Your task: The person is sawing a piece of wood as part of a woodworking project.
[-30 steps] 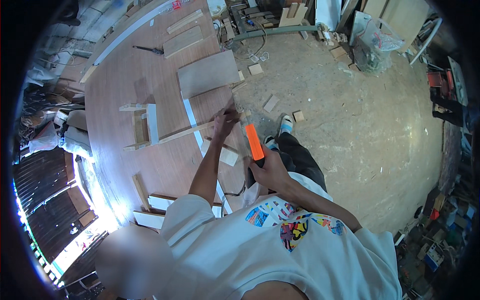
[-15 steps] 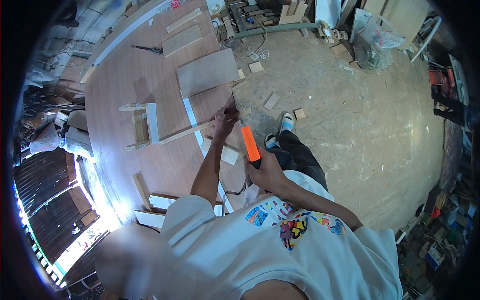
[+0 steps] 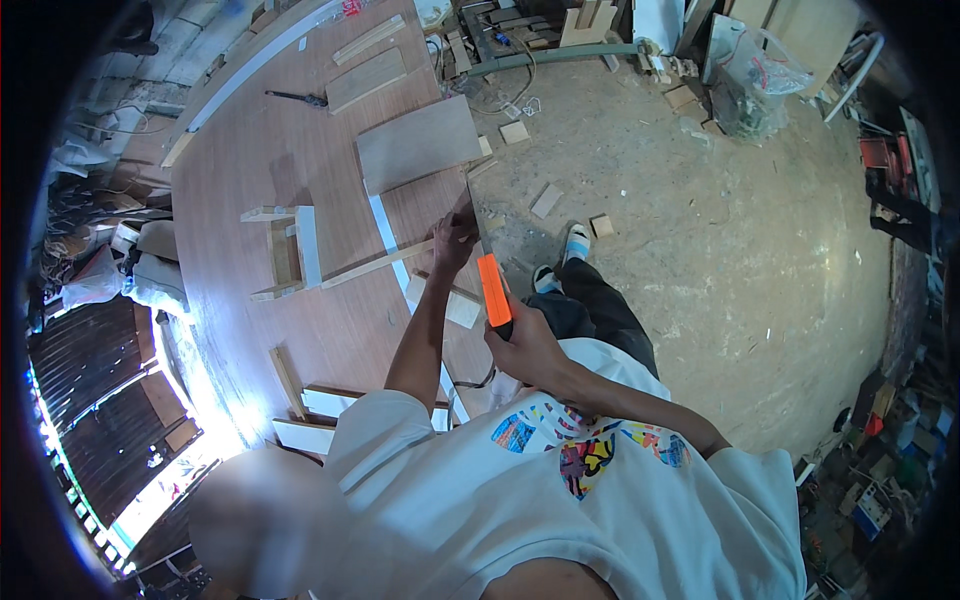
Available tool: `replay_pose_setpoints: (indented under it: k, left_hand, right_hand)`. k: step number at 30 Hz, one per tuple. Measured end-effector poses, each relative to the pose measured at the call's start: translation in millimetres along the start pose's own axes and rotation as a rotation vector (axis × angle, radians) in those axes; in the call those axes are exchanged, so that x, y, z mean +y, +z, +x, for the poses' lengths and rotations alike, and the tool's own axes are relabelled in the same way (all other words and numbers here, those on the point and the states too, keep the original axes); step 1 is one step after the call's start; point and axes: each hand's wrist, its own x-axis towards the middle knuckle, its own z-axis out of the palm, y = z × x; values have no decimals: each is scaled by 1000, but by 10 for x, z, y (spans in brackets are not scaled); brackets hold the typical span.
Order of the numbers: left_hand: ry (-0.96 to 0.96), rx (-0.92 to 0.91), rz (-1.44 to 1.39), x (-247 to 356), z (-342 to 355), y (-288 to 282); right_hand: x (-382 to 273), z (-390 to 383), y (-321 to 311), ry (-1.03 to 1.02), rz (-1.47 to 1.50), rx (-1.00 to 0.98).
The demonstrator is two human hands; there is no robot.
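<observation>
My right hand [image 3: 525, 345] is closed around the orange and black handle of a handsaw [image 3: 494, 285], at the table's right edge. The saw's thin blade points away from me, beside my left hand, and is seen nearly edge-on. My left hand [image 3: 455, 240] is closed on the right end of a narrow wooden strip [image 3: 375, 265] lying across the table. Its fingers partly hide that end, and blade contact with the wood is hard to make out. Left of the strip stands a small wooden frame [image 3: 308, 248] with a pale face.
On the brown table [image 3: 230, 180] lie a grey-brown board [image 3: 420, 145], a smaller board [image 3: 367, 80], a dark slim tool [image 3: 297, 98] and a white-faced block [image 3: 450, 303]. Wood offcuts [image 3: 546, 200] and a clear plastic bag [image 3: 752, 95] are on the floor.
The handsaw and my right hand have shifted slightly left, and the handle stands a little straighter. My left hand stays at the strip's end. The whole view has moved very slightly.
</observation>
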Motion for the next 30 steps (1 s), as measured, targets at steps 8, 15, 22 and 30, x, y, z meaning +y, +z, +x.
replay_pose_setpoints:
  k: [8, 15, 22, 30]
  left_hand:
    - [-20, 1, 53, 175, 38, 51]
    - [-63, -46, 164, 230, 37, 46]
    - [-96, -96, 188, 206, 50, 42]
    - [-384, -169, 248, 186, 211, 128]
  right_hand:
    - [20, 14, -51, 26, 24, 2]
    - [20, 13, -59, 11, 31, 16]
    - [6, 12, -90, 7, 3, 17]
    - [74, -4, -66, 4, 9, 36]
